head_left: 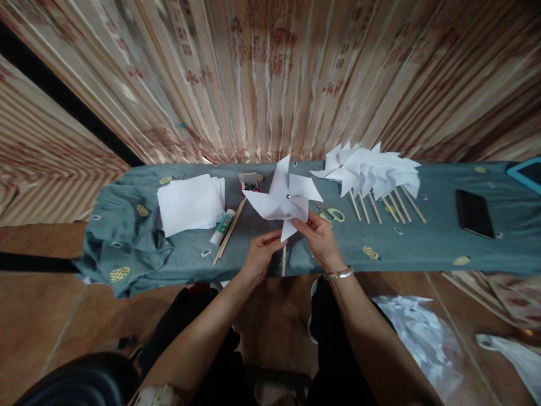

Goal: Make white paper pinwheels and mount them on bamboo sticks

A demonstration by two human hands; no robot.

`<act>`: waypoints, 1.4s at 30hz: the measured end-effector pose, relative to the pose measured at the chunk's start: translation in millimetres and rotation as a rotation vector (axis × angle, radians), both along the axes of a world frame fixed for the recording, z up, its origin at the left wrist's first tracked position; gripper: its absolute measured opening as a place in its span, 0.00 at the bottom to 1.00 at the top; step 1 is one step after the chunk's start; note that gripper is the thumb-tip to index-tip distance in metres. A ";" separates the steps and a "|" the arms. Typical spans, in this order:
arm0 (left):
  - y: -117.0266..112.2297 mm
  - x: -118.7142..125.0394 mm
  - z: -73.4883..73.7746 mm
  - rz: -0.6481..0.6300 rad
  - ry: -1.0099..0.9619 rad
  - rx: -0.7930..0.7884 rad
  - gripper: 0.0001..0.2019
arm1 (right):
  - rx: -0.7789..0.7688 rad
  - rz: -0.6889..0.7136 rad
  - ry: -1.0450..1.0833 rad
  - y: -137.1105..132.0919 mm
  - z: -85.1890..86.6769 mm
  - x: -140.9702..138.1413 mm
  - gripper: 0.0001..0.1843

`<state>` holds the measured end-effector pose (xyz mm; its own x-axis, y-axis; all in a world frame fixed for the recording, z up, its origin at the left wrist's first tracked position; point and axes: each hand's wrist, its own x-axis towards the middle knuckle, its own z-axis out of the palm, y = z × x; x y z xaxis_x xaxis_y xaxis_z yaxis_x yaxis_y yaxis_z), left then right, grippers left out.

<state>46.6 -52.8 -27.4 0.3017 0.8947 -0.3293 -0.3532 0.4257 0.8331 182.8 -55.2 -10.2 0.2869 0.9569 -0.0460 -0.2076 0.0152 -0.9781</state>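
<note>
A white paper pinwheel (276,198) with a shiny pin at its centre is held up over the near edge of the cloth-covered table. Its wooden stick (284,260) points down toward me from below the lowest blade. My left hand (262,254) is closed, its fingertips pinching near that lowest blade and the stick. On the other side my right hand (318,237) is closed too, thumb and fingers on the lower right part of the paper. Green-handled scissors (336,214) lie just beyond my right hand, partly hidden by the pinwheel.
White paper sheets (190,204), a glue stick (222,226), loose wooden sticks (230,232) and a small box of pins (249,185) lie left. Several finished pinwheels (372,169) overlap at right, before a black phone (474,213) and blue-edged device (528,172). A plastic bag (422,332) sits on the floor.
</note>
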 end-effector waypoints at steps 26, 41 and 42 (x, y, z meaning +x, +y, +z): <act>6.1 -6.7 11.1 0.062 -0.084 -0.091 0.21 | 0.001 -0.098 0.019 -3.5 2.3 5.2 0.20; -5.3 1.7 1.4 -0.001 -0.011 -0.102 0.19 | -0.079 0.008 0.382 1.0 5.9 5.3 0.18; -5.8 1.5 1.6 -0.011 -0.009 -0.103 0.19 | -0.083 0.011 0.436 1.7 7.7 5.7 0.18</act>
